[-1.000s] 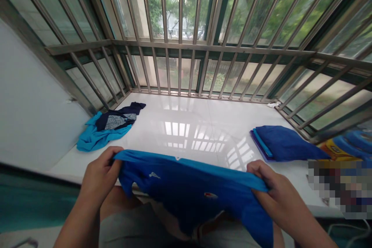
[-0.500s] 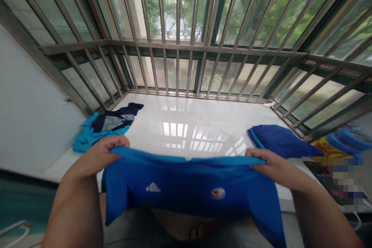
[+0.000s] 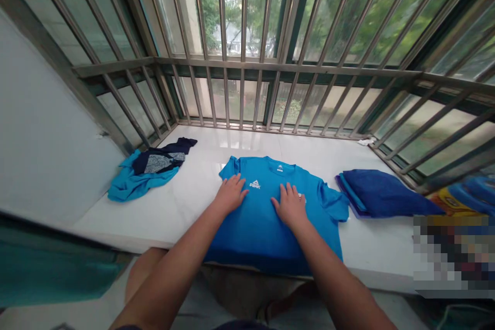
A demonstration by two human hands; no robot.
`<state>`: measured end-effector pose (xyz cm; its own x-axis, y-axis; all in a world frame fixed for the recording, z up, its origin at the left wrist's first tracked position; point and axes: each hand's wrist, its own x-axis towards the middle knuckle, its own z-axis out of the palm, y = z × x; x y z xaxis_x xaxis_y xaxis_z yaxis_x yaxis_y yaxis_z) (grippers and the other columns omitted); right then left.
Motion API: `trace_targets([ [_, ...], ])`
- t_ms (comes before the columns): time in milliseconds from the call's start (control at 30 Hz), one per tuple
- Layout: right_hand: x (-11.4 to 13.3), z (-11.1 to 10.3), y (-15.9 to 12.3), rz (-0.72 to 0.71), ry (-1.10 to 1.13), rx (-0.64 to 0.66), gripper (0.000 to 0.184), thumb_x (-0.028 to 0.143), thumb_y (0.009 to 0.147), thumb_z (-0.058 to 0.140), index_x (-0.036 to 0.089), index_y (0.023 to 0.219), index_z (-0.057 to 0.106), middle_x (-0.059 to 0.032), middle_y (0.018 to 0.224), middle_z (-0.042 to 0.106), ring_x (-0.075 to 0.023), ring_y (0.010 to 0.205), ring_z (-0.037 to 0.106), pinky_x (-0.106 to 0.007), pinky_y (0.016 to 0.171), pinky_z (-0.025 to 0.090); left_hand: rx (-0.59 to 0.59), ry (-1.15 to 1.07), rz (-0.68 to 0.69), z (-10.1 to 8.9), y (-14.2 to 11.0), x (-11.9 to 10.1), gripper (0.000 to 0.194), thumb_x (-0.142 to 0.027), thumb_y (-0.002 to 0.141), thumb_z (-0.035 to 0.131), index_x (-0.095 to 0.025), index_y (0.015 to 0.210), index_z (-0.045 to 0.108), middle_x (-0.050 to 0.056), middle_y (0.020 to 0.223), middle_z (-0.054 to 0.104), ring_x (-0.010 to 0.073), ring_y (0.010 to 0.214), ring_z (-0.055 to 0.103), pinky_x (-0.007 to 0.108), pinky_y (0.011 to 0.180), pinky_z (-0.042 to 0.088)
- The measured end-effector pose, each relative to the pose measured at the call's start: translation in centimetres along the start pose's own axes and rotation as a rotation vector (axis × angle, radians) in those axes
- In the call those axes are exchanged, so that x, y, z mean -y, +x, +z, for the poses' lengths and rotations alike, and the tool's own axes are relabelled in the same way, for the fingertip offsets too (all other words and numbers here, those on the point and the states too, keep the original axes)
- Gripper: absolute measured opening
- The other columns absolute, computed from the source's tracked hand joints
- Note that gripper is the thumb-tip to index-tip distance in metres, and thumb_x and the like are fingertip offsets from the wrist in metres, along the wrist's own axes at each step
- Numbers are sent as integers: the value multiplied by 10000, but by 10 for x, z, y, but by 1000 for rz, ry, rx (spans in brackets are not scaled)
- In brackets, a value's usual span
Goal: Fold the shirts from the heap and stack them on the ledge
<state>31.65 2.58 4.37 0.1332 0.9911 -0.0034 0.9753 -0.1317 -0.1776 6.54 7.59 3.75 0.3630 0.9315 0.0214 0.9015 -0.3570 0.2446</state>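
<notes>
Two hands, left (image 3: 231, 195) and right (image 3: 289, 207), flat on a blue T-shirt (image 3: 255, 237)

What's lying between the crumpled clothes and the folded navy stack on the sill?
The head view shows a blue T-shirt spread flat on the white sill, under the left hand and right hand.

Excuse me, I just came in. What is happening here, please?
A person has their left hand and right hand resting flat on a blue T-shirt, which lies spread out on a white tiled ledge below a barred window. Folded dark blue clothes lie to the right of the shirt, and a loose heap of blue and navy clothes lies to its left.
</notes>
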Motion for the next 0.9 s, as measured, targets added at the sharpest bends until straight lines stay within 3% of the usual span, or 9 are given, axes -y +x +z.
trace_targets([
  [67,-2,24,-15,30,-70,63,720,528,1097,490,153,1705,399,-188,1793,271,-402,1661,248,-664,1313,209,19,26,-55,22,-13,4,623,-484,1104,490,-222,1669,465,146,1787,331,362,1649,325,615,1322,275],
  [167,-10,38,-22,-2,-108,76,752,589,1119,361,175,1745,313,-139,1824,179,-370,1690,159,-634,1338,149,-23,54,-100,35,-32,16,664,-539,1107,453,-265,1710,399,110,1811,261,341,1677,262,621,1342,228],
  [433,10,46,-21,-267,-30,93,759,638,1106,353,243,1752,302,-107,1832,150,-354,1702,97,-643,1340,83,-144,125,-349,40,-104,35,691,-536,1102,448,-201,1705,408,192,1791,295,385,1640,339,631,1306,293],
  [567,27,48,-19,-352,-18,120,745,636,1103,375,271,1750,307,-116,1833,135,-381,1699,89,-688,1324,87,-190,165,-548,28,-129,45,715,-547,1109,410,-131,1690,411,258,1739,381,433,1584,412,694,1249,341],
  [733,33,38,-2,-385,-16,55,678,564,1135,297,249,1734,348,-90,1822,213,-331,1699,131,-682,1331,87,-241,142,-592,-9,-112,64,566,-389,1132,304,-103,1550,557,235,1544,623,372,1374,617,577,1155,481],
  [833,26,34,14,-279,-42,10,684,528,1137,288,204,1738,330,-96,1823,206,-320,1699,133,-660,1338,103,-218,151,-716,-25,-87,79,588,-454,1095,414,-43,1477,589,284,1413,672,413,1284,651,529,1001,561],
  [900,20,35,22,-186,-56,43,713,551,1128,301,192,1745,310,-101,1825,195,-328,1696,142,-657,1338,115,-130,123,-799,-30,-74,92,616,-515,1050,511,-16,1386,642,309,1331,693,436,1228,676,501,941,570],
])
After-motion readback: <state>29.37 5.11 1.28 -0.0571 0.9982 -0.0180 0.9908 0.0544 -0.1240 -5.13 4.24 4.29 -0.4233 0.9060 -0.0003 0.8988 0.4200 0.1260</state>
